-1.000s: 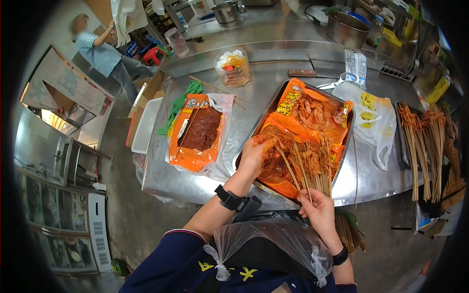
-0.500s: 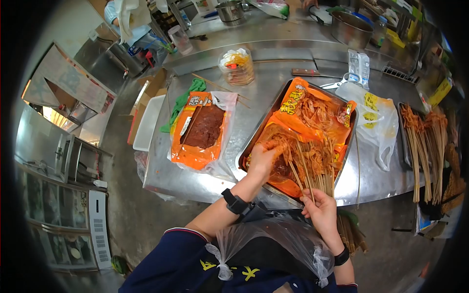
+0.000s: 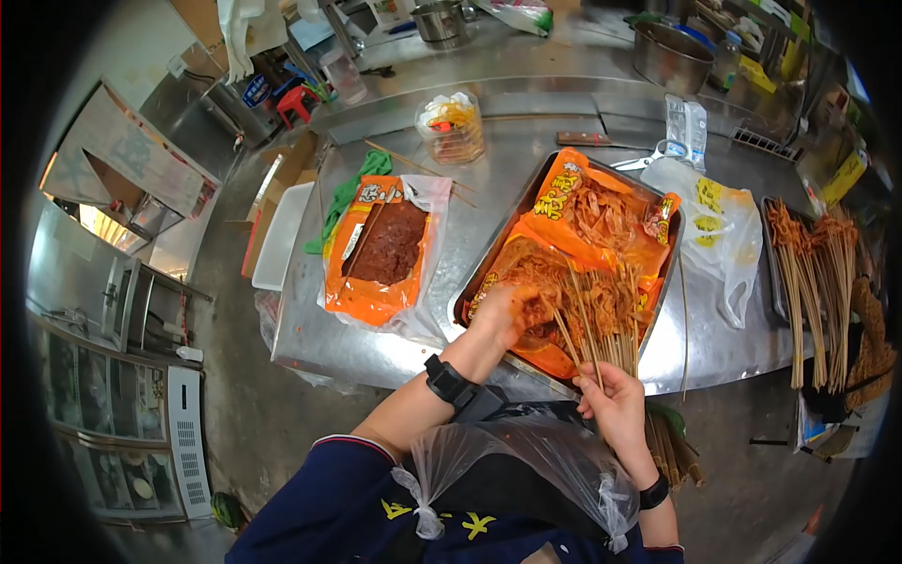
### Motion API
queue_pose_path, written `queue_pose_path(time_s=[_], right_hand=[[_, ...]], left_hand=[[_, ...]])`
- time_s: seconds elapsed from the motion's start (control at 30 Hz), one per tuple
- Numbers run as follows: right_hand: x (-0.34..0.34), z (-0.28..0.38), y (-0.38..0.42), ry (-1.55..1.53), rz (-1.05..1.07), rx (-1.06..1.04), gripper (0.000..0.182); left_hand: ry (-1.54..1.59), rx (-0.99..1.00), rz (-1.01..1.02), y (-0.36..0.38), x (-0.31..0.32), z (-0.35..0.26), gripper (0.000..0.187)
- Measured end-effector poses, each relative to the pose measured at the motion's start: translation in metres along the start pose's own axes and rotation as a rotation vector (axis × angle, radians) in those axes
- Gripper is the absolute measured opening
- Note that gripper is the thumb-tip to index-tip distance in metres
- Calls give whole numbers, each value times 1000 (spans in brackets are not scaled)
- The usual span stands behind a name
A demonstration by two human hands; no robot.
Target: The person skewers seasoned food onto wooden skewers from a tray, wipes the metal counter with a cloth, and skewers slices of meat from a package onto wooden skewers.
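Observation:
My left hand (image 3: 500, 315) is closed on some reddish, sauce-coated food strips (image 3: 537, 303) in the lower left of a metal tray (image 3: 467, 299); its fingertips are partly hidden by the food. In my right hand (image 3: 615, 399), a thin bamboo skewer (image 3: 569, 340) is pinched between thumb and fingers, pointing up toward my left hand. Beside it lie several skewers loaded with the same strips (image 3: 611, 305), sticks toward me. Orange printed packaging (image 3: 545, 226) lines the tray, with more strips (image 3: 606, 214) at the back.
Left of the tray is an orange packet with a dark red block (image 3: 387, 246). Behind stand a clear plastic container (image 3: 449, 132), scissors (image 3: 653, 158) and a wooden-handled knife (image 3: 584, 138). A plastic bag (image 3: 719, 240) and a tray of loaded skewers (image 3: 817, 291) are at right.
My left hand has shifted slightly with the strips, close to the skewer's upper end. My right hand keeps its hold. The person at the upper left is mostly out of sight.

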State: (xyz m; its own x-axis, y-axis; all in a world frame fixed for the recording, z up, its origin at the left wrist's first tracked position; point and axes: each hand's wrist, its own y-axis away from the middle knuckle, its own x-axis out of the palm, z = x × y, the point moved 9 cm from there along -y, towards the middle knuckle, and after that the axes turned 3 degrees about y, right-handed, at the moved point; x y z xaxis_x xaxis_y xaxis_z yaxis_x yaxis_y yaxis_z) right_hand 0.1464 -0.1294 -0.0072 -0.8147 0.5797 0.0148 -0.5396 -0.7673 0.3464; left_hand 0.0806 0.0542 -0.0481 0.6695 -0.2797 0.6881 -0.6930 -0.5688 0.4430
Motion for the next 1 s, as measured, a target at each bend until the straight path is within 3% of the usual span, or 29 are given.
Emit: queue_pose_path(time_s=[0.3,0.4,0.47,0.57,0.7,0.77,0.8,0.9,1.0], right_hand=[[0,0,0,7,-18,-21,20],[-1,1,0,6,-24,-17,20],[1,0,0,18,-12,-16,20],[1,-1,-1,32,-5,-19,20],[0,0,-1,24,-14,-25,19],[-1,1,-1,10,-39,-32,18],[-2,0,-1,9,-39,-33,18],[-6,1,-1,-19,-75,-44,17],[-5,3,1,-35,-80,-42,17]], left_hand=[[-133,211,-6,14,16,-23,24],[-340,382,-15,19,25,-29,18],[-585,664,8,31,37,-44,16],[-740,783,-38,35,38,-49,15],[-769,812,-26,45,46,-41,13],[-634,492,-6,37,39,-11,10],[-587,454,38,38,39,3,9],[-817,616,155,53,55,9,11],[-729,528,32,46,47,1,13]])
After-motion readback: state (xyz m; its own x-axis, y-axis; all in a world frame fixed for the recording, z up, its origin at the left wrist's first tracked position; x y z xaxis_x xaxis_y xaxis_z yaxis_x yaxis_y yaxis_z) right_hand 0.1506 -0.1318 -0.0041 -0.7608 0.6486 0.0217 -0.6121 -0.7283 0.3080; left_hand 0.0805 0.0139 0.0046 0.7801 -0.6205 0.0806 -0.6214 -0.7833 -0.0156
